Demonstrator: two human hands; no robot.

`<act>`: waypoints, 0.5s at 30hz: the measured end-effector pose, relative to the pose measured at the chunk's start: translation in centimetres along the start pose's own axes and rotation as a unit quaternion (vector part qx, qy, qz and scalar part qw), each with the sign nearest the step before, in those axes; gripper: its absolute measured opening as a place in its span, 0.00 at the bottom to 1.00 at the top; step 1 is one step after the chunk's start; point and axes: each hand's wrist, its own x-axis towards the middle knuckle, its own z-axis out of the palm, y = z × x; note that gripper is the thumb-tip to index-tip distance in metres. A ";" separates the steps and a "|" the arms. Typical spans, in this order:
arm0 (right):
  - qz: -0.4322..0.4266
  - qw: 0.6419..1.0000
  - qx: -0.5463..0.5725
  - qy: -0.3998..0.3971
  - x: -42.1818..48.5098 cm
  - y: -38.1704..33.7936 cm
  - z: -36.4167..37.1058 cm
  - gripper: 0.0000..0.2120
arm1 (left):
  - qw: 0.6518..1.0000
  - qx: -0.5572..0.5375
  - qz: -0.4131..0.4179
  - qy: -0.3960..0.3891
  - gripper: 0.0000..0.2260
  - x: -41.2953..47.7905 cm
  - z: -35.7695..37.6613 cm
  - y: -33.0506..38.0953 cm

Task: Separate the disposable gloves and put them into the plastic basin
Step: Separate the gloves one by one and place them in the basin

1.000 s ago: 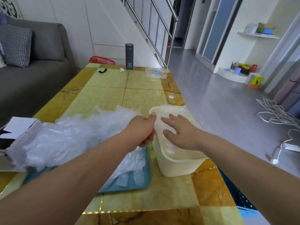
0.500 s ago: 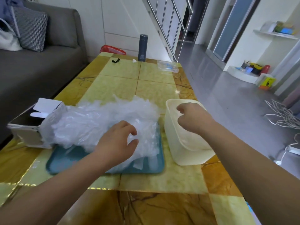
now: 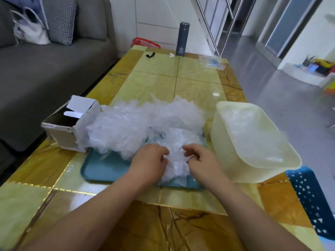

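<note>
A heap of clear disposable gloves (image 3: 137, 124) lies across a teal tray (image 3: 101, 169) on the table. My left hand (image 3: 150, 160) and my right hand (image 3: 201, 160) sit side by side at the near end of the heap, fingers curled into the thin plastic between them. The cream plastic basin (image 3: 282, 160) stands to the right of the tray, with some clear gloves lying inside it. Whether each hand pinches one glove or several cannot be told.
An open white cardboard box (image 3: 68, 127) lies on its side left of the heap. A dark flask (image 3: 182, 38), a black clip (image 3: 150, 54) and a clear packet (image 3: 212, 62) sit at the table's far end. A grey sofa is at left, a blue perforated stool (image 3: 311, 201) at right.
My right hand has left the basin and come left to the glove heap. My left hand shifted slightly right to meet it. Both now grip plastic at the heap's near end.
</note>
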 end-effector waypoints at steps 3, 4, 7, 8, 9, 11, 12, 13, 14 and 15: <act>-0.010 0.999 0.006 0.050 -0.1 0.9 -0.2 0.17 | 0.998 -0.060 0.001 0.026 0.07 0.4 -0.2 -0.2; -0.004 0.999 0.004 0.046 -0.2 1.2 -0.2 0.16 | 0.995 -0.089 -0.002 0.052 0.06 0.5 -0.4 -0.3; 0.024 1.000 0.008 -0.004 -0.7 1.7 -0.3 0.14 | 0.964 -0.217 -0.048 0.145 0.03 0.4 -2.8 0.4; 0.037 0.999 0.021 -0.017 -0.9 1.6 -0.3 0.14 | 0.936 -0.298 -0.070 0.176 0.04 0.1 -3.9 1.1; 0.046 0.998 0.039 -0.020 -1.0 1.4 -0.5 0.14 | 0.899 -0.384 -0.086 0.193 0.04 -0.2 -5.0 1.7; 0.028 0.996 0.080 0.024 -1.4 0.5 -0.9 0.13 | 0.820 -0.538 -0.094 0.171 0.04 -0.8 -6.8 2.9; 0.006 0.993 0.101 0.065 -1.7 -0.1 -1.2 0.11 | 0.796 -0.581 -0.098 0.140 0.05 -0.9 -7.2 3.2; -0.014 0.987 0.124 0.102 -2.0 -0.7 -1.5 0.09 | 0.779 -0.608 -0.106 0.110 0.06 -1.0 -7.5 3.3; -0.024 0.980 0.151 0.123 -2.2 -1.1 -1.8 0.08 | 0.764 -0.631 -0.113 0.075 0.07 -1.0 -7.4 3.2; -0.028 0.975 0.185 0.123 -2.5 -1.8 -2.2 0.10 | 0.749 -0.652 -0.113 0.033 0.08 -0.9 -7.4 3.2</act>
